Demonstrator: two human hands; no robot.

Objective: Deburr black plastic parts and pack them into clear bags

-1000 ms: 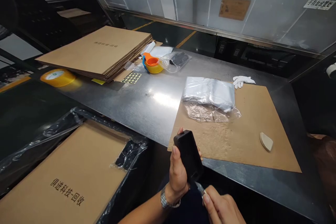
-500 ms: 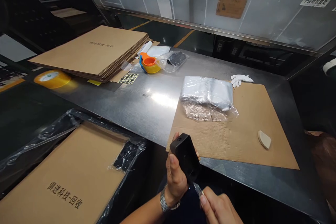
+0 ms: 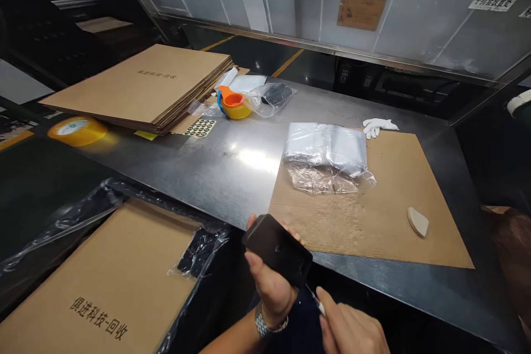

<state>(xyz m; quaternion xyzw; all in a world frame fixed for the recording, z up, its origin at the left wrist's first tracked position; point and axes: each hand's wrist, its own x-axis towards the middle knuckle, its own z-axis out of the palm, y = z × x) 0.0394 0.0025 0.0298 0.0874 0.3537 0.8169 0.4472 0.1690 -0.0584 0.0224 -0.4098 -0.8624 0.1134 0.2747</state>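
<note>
My left hand (image 3: 274, 292), with a metal-banded watch at the wrist, is closed around a black rectangular plastic housing (image 3: 277, 249). The housing is tilted, and its broad recessed face with a small mark points up toward me. Pinched in my right hand (image 3: 352, 325) is a slim craft knife (image 3: 316, 300) with a thin pointed blade. The blade tip is at the housing's lower right end; whether it touches the edge I cannot tell. Both hands are in front of the table's near edge.
On the metal table (image 3: 199, 177) lie a cardboard sheet (image 3: 381, 221), bagged clear sleeves (image 3: 327, 146), a beige pad (image 3: 417, 222) and a white glove (image 3: 378, 126). Stacked cardboard (image 3: 145, 83), tape rolls (image 3: 78, 131) and a tape dispenser (image 3: 233, 100) are left. A lined box (image 3: 124, 282) stands lower left.
My left hand has turned the housing to a flatter angle, its upper end moving left, so more of its broad face shows. The knife has stayed near its lower end.
</note>
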